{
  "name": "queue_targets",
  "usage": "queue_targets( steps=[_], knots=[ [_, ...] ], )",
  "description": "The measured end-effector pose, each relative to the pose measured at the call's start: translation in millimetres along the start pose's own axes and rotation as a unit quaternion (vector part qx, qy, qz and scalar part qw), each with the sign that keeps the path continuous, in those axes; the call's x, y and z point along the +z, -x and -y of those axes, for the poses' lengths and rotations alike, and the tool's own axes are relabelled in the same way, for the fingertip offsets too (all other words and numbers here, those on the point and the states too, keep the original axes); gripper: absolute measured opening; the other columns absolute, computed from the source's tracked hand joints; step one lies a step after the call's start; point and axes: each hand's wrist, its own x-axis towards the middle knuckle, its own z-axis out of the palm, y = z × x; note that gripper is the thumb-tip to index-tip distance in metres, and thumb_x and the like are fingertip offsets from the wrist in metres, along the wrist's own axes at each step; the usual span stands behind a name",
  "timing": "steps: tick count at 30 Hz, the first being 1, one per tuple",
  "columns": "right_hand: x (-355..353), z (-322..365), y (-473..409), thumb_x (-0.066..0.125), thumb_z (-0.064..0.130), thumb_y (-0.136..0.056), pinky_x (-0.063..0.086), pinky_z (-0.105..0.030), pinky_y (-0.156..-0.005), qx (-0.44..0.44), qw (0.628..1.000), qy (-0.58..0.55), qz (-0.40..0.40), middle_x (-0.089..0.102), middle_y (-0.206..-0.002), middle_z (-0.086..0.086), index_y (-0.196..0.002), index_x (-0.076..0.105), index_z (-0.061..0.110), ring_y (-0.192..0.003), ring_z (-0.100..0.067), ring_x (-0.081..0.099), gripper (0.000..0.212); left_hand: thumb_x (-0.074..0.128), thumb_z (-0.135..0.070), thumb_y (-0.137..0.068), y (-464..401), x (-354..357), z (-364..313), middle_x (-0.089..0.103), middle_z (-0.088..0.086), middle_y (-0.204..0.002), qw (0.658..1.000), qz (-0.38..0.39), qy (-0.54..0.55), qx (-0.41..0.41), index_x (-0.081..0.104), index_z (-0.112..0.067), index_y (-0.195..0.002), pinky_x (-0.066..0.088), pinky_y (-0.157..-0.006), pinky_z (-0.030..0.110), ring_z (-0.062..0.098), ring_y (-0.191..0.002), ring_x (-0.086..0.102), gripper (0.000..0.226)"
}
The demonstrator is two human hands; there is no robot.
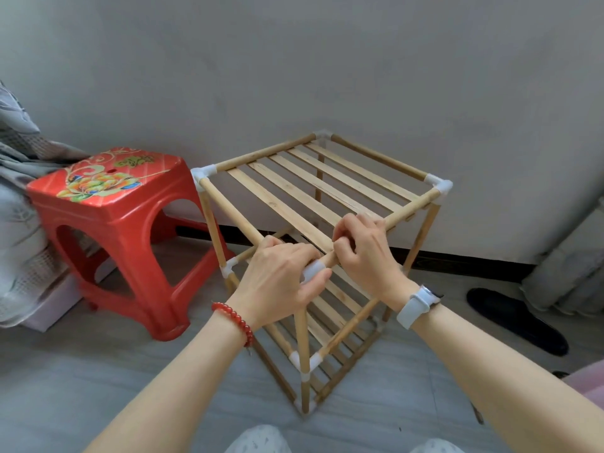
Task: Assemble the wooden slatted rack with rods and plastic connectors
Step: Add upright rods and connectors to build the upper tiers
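Observation:
A wooden slatted rack point(313, 188) stands on the floor against the wall, its round rods joined by white plastic connectors at the corners. My left hand point(277, 279) grips the white connector point(313, 270) at the rack's near top corner. My right hand point(366, 253) pinches the front top rod point(411, 207) right beside that connector. The rod's end sits at the connector's mouth; whether it is seated inside is hidden by my fingers. Lower slatted shelves point(330, 325) show beneath my hands.
A red plastic stool point(121, 223) stands just left of the rack. Grey fabric point(19, 178) hangs at the far left. A black slipper point(516, 318) lies on the floor at the right, near a grey curtain point(568, 263). My knees show at the bottom edge.

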Motion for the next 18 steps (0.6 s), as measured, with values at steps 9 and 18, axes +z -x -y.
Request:
queue_targets(
  steps=[9,18],
  knots=[
    [-25.5,-37.2,-5.6,0.04,0.025,-0.089,0.043,-0.029,-0.072,-0.076,0.991,0.088,-0.064,0.053,-0.08,0.0,-0.08,0.059,0.011,-0.078,-0.015,0.047,0.025,0.04,-0.025,-0.088,-2.4,18.2,-3.0,0.047,-0.009,-0.069,0.98,-0.146,0.102,-0.093,0.056,-0.013,-0.067,0.035,-0.087,0.033,0.009,-0.073,0.044,0.029],
    [-5.4,-23.5,-17.9,0.03,0.03,-0.088,0.037,-0.033,-0.068,0.0,0.991,0.097,-0.095,0.043,-0.065,0.002,-0.07,0.051,0.012,-0.067,-0.019,0.043,0.033,0.035,-0.003,-0.078,1.6,18.4,-4.2,0.058,-0.019,-0.083,0.886,-0.252,0.274,-0.278,0.058,-0.027,-0.079,0.028,-0.108,0.053,-0.004,-0.093,0.049,0.033]
  ],
)
